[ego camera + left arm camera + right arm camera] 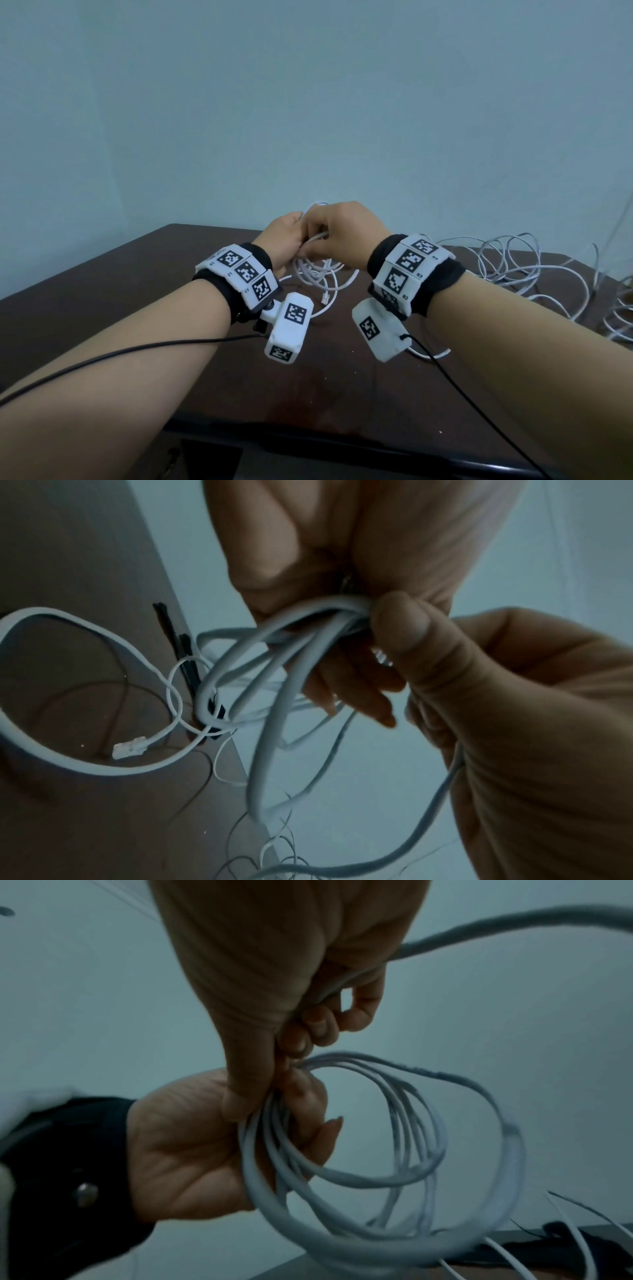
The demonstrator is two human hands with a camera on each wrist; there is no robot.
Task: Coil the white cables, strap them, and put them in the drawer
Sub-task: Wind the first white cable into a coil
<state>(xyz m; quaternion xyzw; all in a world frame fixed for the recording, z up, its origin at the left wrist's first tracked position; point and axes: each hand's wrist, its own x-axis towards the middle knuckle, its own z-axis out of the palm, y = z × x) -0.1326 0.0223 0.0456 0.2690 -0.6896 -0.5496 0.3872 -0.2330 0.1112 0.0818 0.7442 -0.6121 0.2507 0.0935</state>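
Observation:
Both hands meet above the dark table [137, 308] on one white cable coil [318, 274]. My left hand [289, 236] grips the gathered loops at their top; in the right wrist view its palm [192, 1145] and curled fingers close round the coil [394, 1150]. My right hand [337, 229] pinches the same bunch, thumb [400, 631] pressed on the loops [274, 669]. Its fingers [342, 1015] curl round a free strand [514, 926] running off to the right. A clear plug end [324, 297] hangs below the coil.
More loose white cable [513, 263] lies tangled on the table's right side. Thin black strips [186, 656], perhaps straps, lie near the table's far edge. A dark opening [212, 459] shows under the front edge. Black camera leads [102, 356] trail from both wrists.

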